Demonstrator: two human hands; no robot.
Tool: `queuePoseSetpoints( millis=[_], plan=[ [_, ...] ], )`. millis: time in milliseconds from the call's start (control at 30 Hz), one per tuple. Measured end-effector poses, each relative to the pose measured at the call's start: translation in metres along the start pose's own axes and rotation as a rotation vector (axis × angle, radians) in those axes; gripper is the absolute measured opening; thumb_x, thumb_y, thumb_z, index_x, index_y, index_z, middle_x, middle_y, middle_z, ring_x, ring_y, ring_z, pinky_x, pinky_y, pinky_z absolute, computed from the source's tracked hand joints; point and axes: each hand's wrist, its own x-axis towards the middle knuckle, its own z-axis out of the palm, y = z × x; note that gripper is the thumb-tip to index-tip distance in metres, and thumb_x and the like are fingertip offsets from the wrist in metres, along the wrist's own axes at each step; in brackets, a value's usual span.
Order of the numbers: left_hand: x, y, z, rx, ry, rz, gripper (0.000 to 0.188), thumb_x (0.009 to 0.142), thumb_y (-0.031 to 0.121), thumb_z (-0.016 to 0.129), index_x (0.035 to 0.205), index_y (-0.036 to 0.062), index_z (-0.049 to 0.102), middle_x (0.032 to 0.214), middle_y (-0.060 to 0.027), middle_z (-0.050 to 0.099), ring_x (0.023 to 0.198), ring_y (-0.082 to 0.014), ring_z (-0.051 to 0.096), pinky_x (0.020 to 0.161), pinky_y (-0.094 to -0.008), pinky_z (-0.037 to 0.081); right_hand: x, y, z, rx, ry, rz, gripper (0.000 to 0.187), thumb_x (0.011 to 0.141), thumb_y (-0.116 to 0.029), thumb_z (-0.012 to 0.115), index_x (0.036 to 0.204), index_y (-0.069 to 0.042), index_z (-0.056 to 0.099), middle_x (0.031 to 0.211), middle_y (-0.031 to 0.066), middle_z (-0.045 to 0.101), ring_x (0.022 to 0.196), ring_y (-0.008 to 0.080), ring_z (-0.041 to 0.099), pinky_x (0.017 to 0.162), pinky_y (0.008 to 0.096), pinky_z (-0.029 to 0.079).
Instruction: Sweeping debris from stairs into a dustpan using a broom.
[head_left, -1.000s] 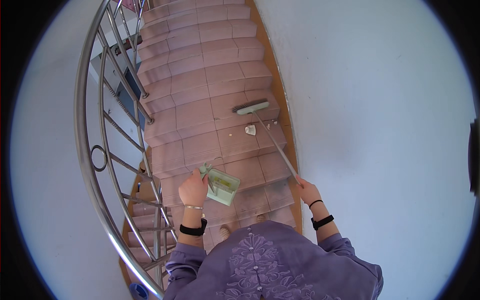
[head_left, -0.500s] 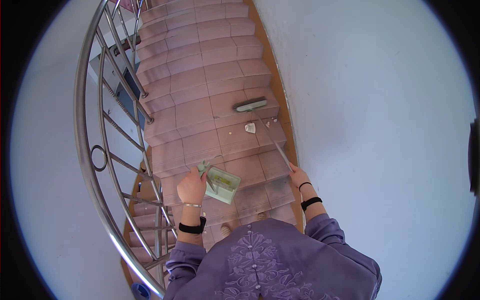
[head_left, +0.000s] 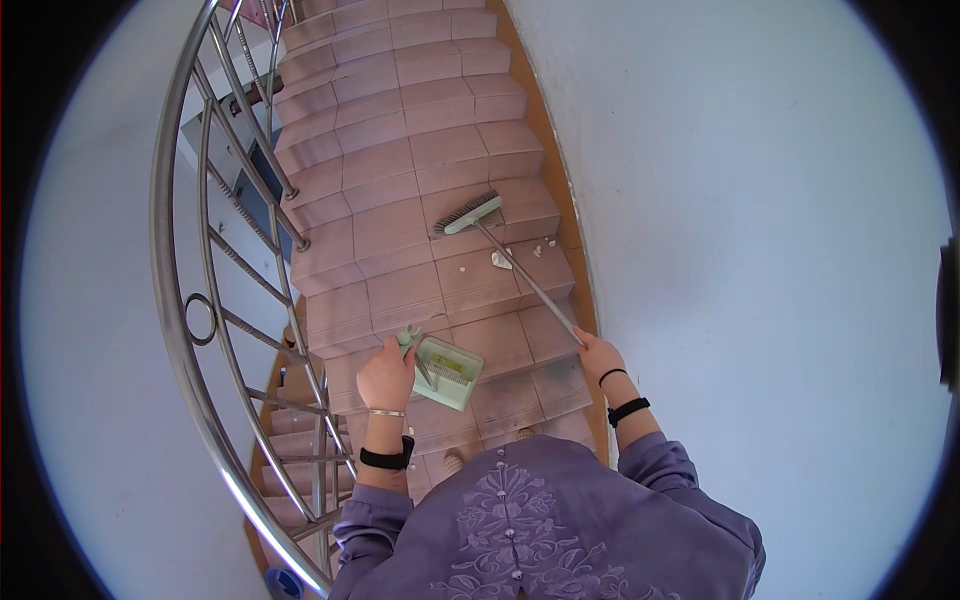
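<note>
My right hand [head_left: 598, 358] is wrapped round the grey handle of a broom [head_left: 484, 207]. The broom's pale green head, with dark bristles turned to the left, is up at the foot of a riser, beyond the litter. Crumpled white paper [head_left: 501, 259] lies beside the broom handle, with small white scraps [head_left: 545, 246] to its right near the wall and a tiny pale bit [head_left: 462, 268] to its left. My left hand [head_left: 386, 376] grips the upper end of a pale green dustpan [head_left: 457, 384]. The pan's tray is low over the steps in front of me, a yellow label inside it.
Pinkish tiled stairs [head_left: 400, 205] climb away from me. A curved metal railing [head_left: 165, 240] bounds them on the left, and a pale wall [head_left: 750, 250] with a brown skirting rises on the right. Lower steps [head_left: 292, 440] show through the railing, near a blue round container [head_left: 283, 583].
The broom head has swung left and turned, its bristles showing more. My right hand has shifted only slightly. The dustpan and my left hand are nearly where they were.
</note>
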Motion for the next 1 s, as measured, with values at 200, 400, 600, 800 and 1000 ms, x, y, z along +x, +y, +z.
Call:
queuePoseSetpoints(
  millis=[200,400,600,800,1000],
  plan=[
    [-0.003,-0.001,-0.001,0.029,-0.016,-0.022,0.031,0.087,0.040,0.063,0.087,0.0108,0.054,0.067,-0.0103,0.066,0.060,-0.0317,0.067,0.050,-0.0436,0.051,0.016,0.009,0.001,-0.022,0.036,0.056,0.043,0.095,-0.029,0.049,0.138,-0.032,0.050,0.108,0.0185,0.067,0.098,0.0389,0.064,0.085,0.0496,0.051],
    [-0.005,0.002,-0.003,0.028,-0.029,-0.026,0.031,0.088,0.041,0.063,0.089,0.0108,0.055,0.067,-0.0095,0.066,0.061,-0.0311,0.067,0.050,-0.0426,0.051,0.026,-0.023,0.013,-0.017,0.090,-0.125,0.041,0.095,-0.029,0.048,0.136,-0.032,0.051,0.098,0.0207,0.068,0.090,0.0406,0.066,0.081,0.0514,0.052],
    [-0.002,0.004,-0.006,0.027,-0.038,-0.022,0.031,0.088,0.040,0.063,0.090,0.0105,0.056,0.068,-0.0098,0.066,0.061,-0.0312,0.067,0.050,-0.0428,0.051,0.091,-0.052,0.007,-0.020,-0.028,-0.171,0.043,0.095,-0.029,0.050,0.138,-0.031,0.050,0.112,0.0186,0.066,0.103,0.0379,0.063,0.089,0.0489,0.051],
    [-0.003,0.003,-0.011,0.030,-0.063,-0.048,0.031,0.088,0.040,0.063,0.090,0.0101,0.055,0.068,-0.0103,0.066,0.061,-0.0317,0.066,0.050,-0.0436,0.051,0.114,-0.041,0.009,0.040,-0.006,-0.072,0.046,0.095,-0.026,0.053,0.140,-0.028,0.049,0.120,0.0165,0.064,0.109,0.0370,0.060,0.093,0.0450,0.049],
    [0.001,0.009,-0.009,0.039,-0.085,-0.041,0.031,0.087,0.040,0.064,0.088,0.0097,0.055,0.069,-0.0105,0.066,0.061,-0.0320,0.066,0.050,-0.0437,0.051,0.132,0.007,0.009,0.041,0.044,0.092,0.049,0.094,-0.026,0.052,0.142,-0.028,0.046,0.125,0.0158,0.062,0.112,0.0373,0.059,0.096,0.0453,0.048]
  ],
)
